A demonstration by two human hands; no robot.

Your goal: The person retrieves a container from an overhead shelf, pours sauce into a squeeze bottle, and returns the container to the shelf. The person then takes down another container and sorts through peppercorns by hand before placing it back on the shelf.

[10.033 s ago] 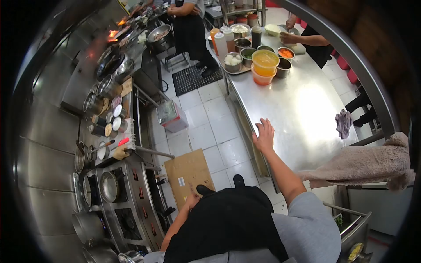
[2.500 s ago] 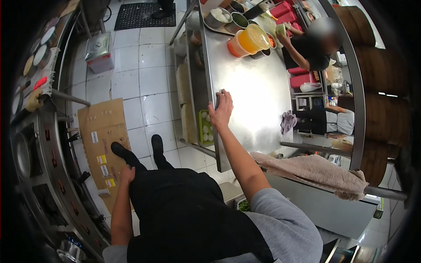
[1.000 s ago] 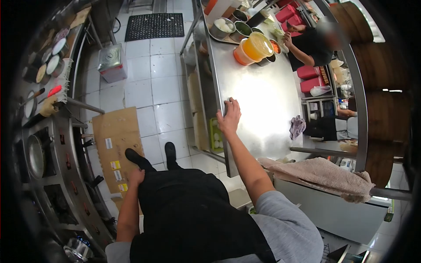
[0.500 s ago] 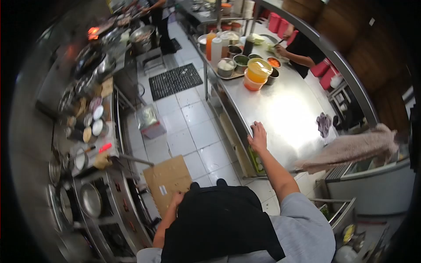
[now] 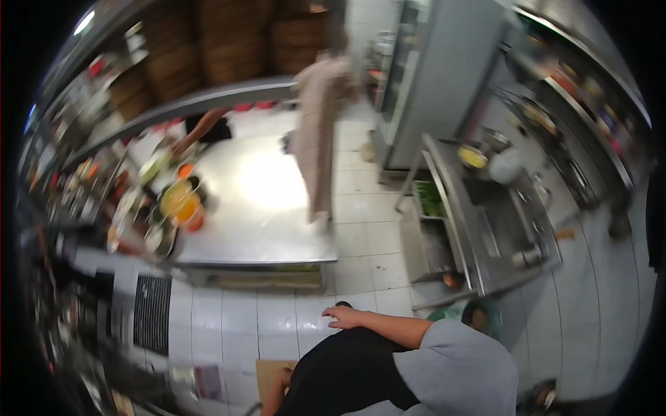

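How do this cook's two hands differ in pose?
The right hand is held out in front of the black apron, while the left hand is down at the apron's side. The right hand's fingers look open; the left hand's are too unclear to judge. Both hands are bare.

The stove side (image 5: pixel 69 333) was smeared by blur. The co-worker (image 5: pixel 208 128) was largely hidden behind the metal rail (image 5: pixel 201 100).

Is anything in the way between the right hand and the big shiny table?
Nothing that I can see blocks the right hand from the shiny table. Between them, the picture just shows white floor tiles and the tip of a dark shoe, down low.
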